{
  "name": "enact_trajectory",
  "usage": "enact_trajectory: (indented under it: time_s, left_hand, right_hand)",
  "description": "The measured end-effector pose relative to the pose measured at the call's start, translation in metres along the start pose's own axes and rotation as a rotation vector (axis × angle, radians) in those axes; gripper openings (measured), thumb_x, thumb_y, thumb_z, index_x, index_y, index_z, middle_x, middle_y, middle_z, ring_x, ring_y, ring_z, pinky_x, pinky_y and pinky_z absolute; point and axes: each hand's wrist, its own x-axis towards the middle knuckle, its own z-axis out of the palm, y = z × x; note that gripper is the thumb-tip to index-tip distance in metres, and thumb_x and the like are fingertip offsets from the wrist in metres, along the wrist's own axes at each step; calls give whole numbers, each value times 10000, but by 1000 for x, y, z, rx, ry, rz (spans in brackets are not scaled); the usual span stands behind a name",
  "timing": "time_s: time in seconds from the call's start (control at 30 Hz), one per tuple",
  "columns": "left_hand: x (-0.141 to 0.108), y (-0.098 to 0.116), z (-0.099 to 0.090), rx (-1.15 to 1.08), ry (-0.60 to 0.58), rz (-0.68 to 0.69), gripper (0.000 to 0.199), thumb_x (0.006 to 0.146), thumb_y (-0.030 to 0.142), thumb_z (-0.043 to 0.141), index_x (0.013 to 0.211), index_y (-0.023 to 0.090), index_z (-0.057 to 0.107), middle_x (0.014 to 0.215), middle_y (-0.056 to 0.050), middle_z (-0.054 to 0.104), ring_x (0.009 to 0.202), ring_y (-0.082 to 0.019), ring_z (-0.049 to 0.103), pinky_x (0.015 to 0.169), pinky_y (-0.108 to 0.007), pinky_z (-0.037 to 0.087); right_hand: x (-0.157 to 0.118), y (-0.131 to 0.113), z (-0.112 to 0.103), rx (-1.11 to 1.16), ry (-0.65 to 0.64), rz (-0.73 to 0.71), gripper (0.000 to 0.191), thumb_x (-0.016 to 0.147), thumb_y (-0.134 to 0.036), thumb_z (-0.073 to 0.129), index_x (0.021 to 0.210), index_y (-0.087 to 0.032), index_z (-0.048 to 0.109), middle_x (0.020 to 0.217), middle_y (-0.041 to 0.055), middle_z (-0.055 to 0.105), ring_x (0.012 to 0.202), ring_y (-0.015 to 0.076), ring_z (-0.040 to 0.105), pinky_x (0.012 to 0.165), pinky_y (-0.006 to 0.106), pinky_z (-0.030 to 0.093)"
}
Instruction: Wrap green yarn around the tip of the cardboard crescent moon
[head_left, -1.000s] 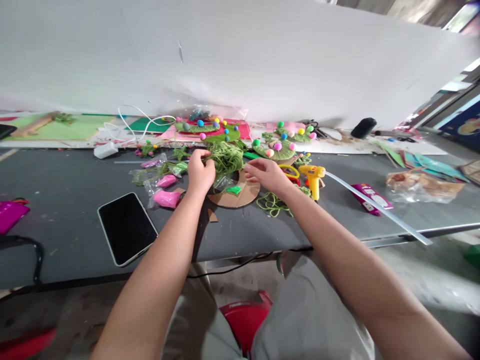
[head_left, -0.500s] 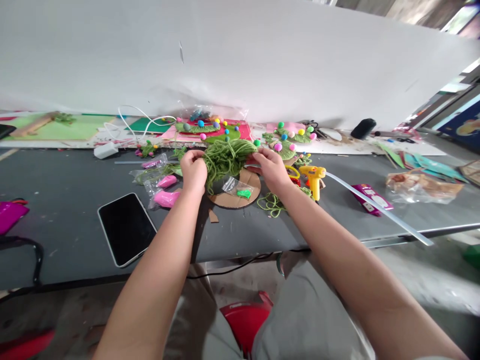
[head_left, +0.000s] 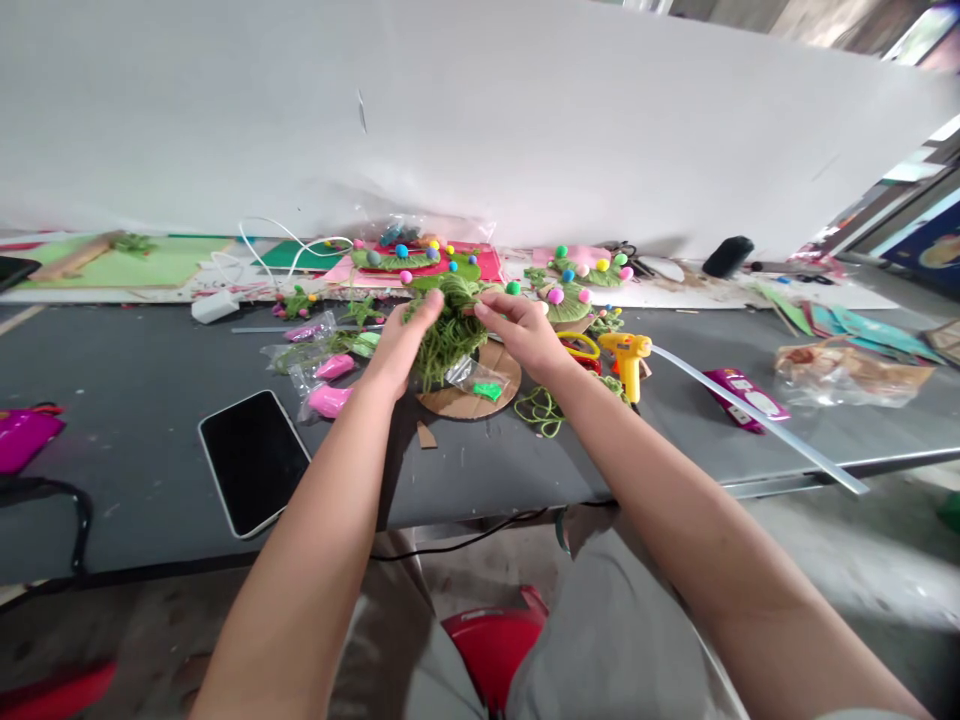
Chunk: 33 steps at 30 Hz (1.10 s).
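Observation:
A tangled bundle of green yarn (head_left: 446, 340) is held up over the table between my two hands. My left hand (head_left: 401, 345) supports its left side, thumb raised in front and the other fingers partly hidden behind the strands. At the upper right of the bundle, my right hand (head_left: 525, 330) pinches some yarn between thumb and fingertips. Below lies a round cardboard disc (head_left: 469, 402), with a small clear bag (head_left: 465, 375) holding something bright green on it. Loose green yarn (head_left: 541, 412) is under my right wrist.
A yellow glue gun (head_left: 628, 358) with a long glue stick (head_left: 757, 420) stands to the right. Left are a tablet (head_left: 255, 462) and pink pieces in clear bags (head_left: 330, 400). Pompom-dotted green yarn pieces (head_left: 566, 305) lie along the back, by a white charger (head_left: 215, 306).
The yarn bundle has been gathered tighter and hangs lower on the left. My right hand has moved left, closer to my left hand, whose thumb has lifted.

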Motion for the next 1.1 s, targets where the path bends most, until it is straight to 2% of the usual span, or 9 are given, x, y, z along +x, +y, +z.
enact_trajectory:
  time_s: [0.07, 0.13, 0.27, 0.4, 0.6, 0.73, 0.8, 0.93, 1.1]
  left_hand:
    - [-2, -3, 0, 100, -34, -5, 620, 556, 370, 975, 1096, 225, 710, 1055, -71, 760, 1000, -277, 723, 911, -435, 588]
    - [0, -5, -1, 166, 7, -7, 648, 488, 279, 970, 1080, 211, 716, 963, -54, 760, 895, -267, 729, 850, -417, 597]
    - [9, -4, -4, -8, 176, 5, 435, 507, 255, 881, 893, 196, 689, 717, -11, 686, 775, -278, 723, 749, -409, 601]
    - [10, -1, -3, -128, 192, 45, 350, 492, 208, 827, 789, 195, 642, 655, -1, 647, 791, -280, 723, 769, -395, 599]
    - [4, -1, 2, -108, 172, 54, 376, 498, 163, 776, 856, 195, 664, 672, 8, 658, 679, -224, 680, 691, -349, 580]
    - [9, 9, -2, -227, 172, 136, 433, 555, 216, 774, 978, 210, 683, 828, -30, 722, 868, -267, 728, 795, -374, 598]
    - [11, 17, -9, -261, 120, 179, 349, 666, 335, 736, 994, 221, 695, 956, -61, 750, 1033, -281, 719, 866, -387, 603]
    - [9, 31, -22, -247, 50, 257, 299, 870, 483, 560, 968, 250, 719, 1075, -75, 758, 1252, -267, 642, 1016, -401, 573]
    - [4, 33, -30, -204, 23, 226, 403, 926, 561, 433, 956, 268, 708, 1203, -81, 724, 1348, -273, 583, 1070, -440, 547]
  right_hand:
    - [-1, -4, 0, -17, -74, -28, 279, 901, -481, 697, 914, -208, 753, 1036, 53, 737, 1051, 205, 646, 1019, 363, 486]
    - [-2, -5, -1, -5, -105, -23, 288, 894, -493, 708, 925, -215, 773, 1105, 63, 746, 1120, 219, 649, 1050, 375, 487]
    - [-5, 4, -10, 116, 63, 125, 329, 826, -521, 755, 953, -219, 756, 1063, 63, 749, 1051, 221, 680, 980, 393, 547]
    - [-5, 14, -16, 103, 200, 190, 376, 732, -470, 816, 969, -206, 693, 959, 37, 710, 877, 182, 674, 828, 345, 583]
    - [-5, 16, -4, 79, 143, 188, 482, 684, -448, 860, 1000, -206, 589, 1004, 52, 704, 878, 181, 674, 805, 343, 586]
    - [-9, 17, 2, -179, 89, 206, 352, 740, -413, 802, 943, -190, 620, 956, 58, 709, 815, 174, 651, 772, 341, 548]
    - [-12, 17, 3, -363, -24, 216, 279, 778, -415, 772, 890, -190, 651, 910, 48, 714, 770, 166, 629, 736, 328, 509]
    - [-19, 15, 8, -653, -269, 259, 308, 748, -441, 831, 850, -190, 685, 838, 40, 694, 733, 171, 597, 678, 312, 420]
    - [-22, 14, 14, -668, -263, 286, 203, 731, -275, 836, 738, -188, 654, 764, 32, 677, 710, 168, 572, 662, 311, 392]
